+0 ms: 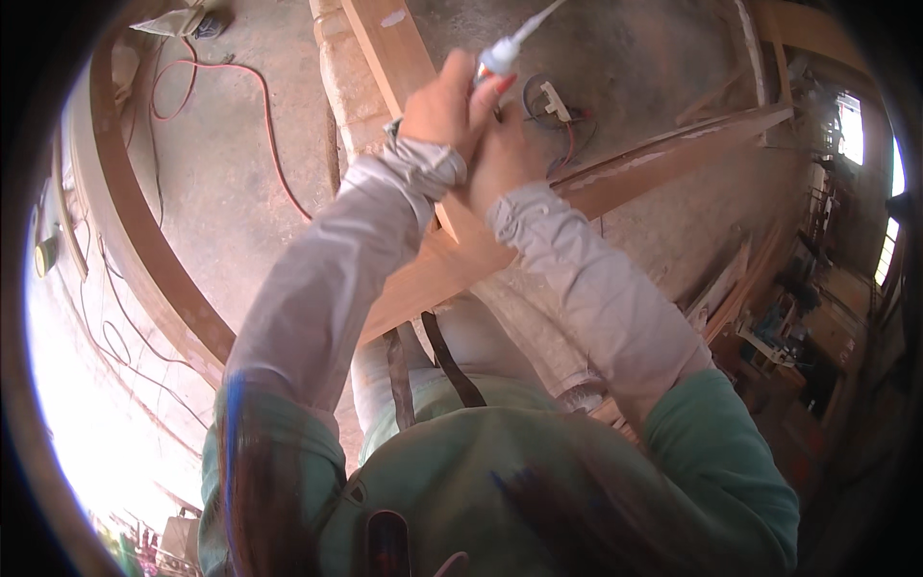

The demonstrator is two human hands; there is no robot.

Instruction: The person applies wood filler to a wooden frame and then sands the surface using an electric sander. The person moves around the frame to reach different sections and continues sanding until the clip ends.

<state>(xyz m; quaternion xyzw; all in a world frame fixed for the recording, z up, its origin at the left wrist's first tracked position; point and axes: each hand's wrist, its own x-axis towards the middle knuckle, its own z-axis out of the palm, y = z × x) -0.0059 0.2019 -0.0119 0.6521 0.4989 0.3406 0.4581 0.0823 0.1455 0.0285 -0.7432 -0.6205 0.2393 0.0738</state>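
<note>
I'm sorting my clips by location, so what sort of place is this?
It looks like a woodworking shop, though I can't be certain: large wooden beams, a bottle with a nozzle, and a red cord trailing over the floor.

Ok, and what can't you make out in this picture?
All in the head view:
Lower part of the nozzled bottle: hidden by the left hand and right hand.
Some right-hand fingers: covered by the left hand.
Far end of the wooden beam: cut off by the top edge.
Cluttered items at the right: too small and blurred.
</note>
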